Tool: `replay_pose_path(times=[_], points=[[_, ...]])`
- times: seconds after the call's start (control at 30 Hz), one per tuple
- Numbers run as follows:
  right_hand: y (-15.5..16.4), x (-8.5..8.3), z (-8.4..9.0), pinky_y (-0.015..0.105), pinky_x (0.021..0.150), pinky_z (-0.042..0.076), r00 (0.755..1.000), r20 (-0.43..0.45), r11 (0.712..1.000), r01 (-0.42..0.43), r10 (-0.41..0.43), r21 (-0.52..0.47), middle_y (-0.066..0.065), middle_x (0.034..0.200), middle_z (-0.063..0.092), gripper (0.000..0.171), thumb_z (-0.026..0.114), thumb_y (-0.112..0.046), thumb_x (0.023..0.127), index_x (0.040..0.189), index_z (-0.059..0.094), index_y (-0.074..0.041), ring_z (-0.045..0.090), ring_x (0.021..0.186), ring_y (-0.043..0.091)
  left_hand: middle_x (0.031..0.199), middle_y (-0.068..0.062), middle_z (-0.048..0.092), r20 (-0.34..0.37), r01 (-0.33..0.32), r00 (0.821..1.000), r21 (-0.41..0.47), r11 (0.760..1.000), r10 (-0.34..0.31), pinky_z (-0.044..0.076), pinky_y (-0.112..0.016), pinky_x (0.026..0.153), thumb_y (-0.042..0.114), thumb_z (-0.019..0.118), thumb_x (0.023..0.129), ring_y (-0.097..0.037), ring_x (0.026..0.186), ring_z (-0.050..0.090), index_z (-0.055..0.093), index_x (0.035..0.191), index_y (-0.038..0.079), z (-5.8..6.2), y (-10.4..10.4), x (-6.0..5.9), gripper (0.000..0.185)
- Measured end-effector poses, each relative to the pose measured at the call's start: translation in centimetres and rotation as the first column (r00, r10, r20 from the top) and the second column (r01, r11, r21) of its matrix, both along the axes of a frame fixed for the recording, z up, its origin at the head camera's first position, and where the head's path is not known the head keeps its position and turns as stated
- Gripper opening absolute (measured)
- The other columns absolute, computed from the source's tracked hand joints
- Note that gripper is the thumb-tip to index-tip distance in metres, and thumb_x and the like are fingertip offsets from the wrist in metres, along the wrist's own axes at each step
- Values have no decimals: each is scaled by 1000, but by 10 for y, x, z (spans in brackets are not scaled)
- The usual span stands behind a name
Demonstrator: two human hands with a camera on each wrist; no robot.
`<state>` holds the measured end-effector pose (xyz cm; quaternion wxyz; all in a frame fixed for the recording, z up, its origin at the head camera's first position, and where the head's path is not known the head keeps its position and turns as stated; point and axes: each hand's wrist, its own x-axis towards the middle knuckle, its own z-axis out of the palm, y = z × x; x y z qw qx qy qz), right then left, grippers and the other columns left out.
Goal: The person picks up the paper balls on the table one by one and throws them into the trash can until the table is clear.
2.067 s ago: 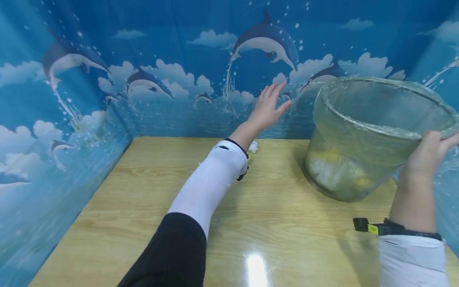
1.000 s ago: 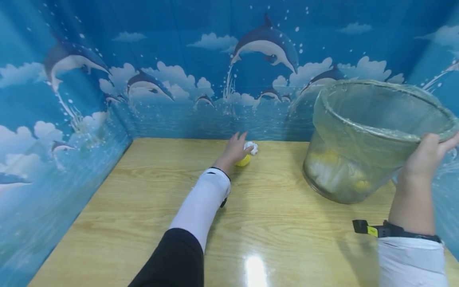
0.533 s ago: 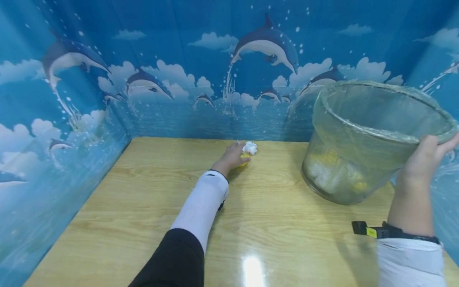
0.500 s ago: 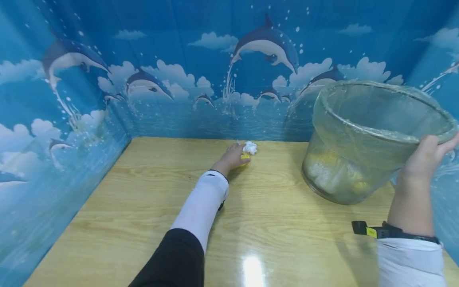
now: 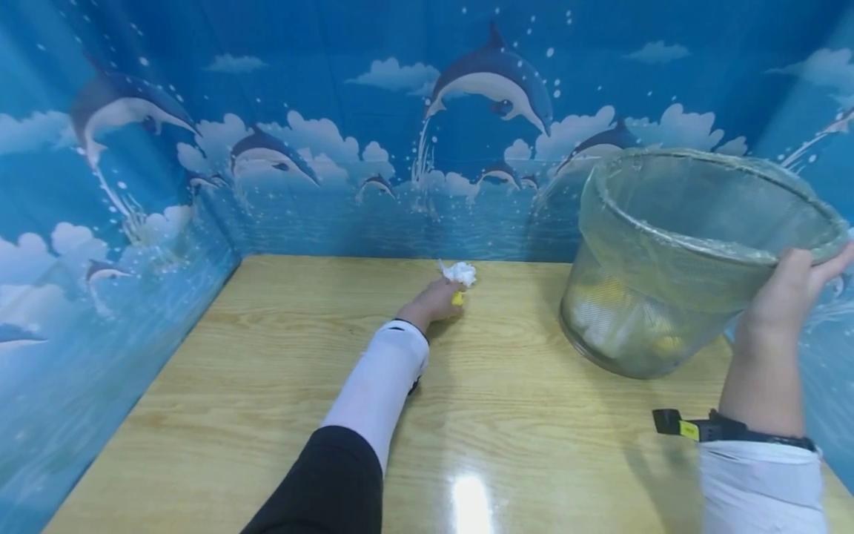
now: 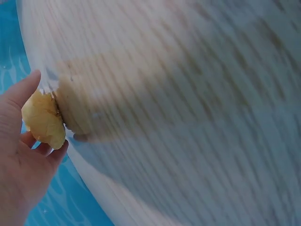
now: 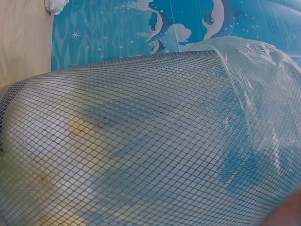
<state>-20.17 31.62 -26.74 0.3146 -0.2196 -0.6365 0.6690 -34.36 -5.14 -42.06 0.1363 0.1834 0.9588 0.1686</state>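
Note:
Near the back edge of the table, my left hand (image 5: 437,300) holds a crumpled yellow paper ball (image 6: 44,117) between thumb and fingers. In the head view most of that ball is hidden by the hand. Just behind the fingers lies a crumpled white paper ball (image 5: 460,274). On the right, my right hand (image 5: 787,297) grips the rim of a mesh wastebasket (image 5: 667,259) lined with a clear plastic bag. The basket leans to the right, its mouth upward. White and yellow crumpled pieces show blurrily through its wall in the right wrist view.
A wood-grain table (image 5: 280,356) spreads under both arms. Behind it and at both sides hangs a blue curtain (image 5: 320,215) printed with dolphins, close against the table's back edge.
My left hand has come down from the air in front of the curtain to the table and its fingers have closed round the yellow paper ball. The right hand and wastebasket stay nearly still.

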Motion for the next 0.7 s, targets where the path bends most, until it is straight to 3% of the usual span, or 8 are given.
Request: replay_pose_path(times=[0.23,0.7], points=[[1,0,-1,12,111,-10,1000,6,1000,1,-1,1,-23,156,-16,66,23,-27,101,152,-17,-39,-16,138,-10,147,-12,44,-21,34,999,-72,997,-36,33,-40,113,25,55,99,-28,137,39,49,142,14,0,1,1,46],[0,0,0,11,111,-10,1000,10,1000,-3,4,-13,-23,156,-16,67,24,-26,101,152,-17,-39,-14,139,-9,136,-10,54,-40,15,999,-116,993,-20,37,-38,109,22,57,98,-26,130,45,54,137,12,-1,1,-1,40]])
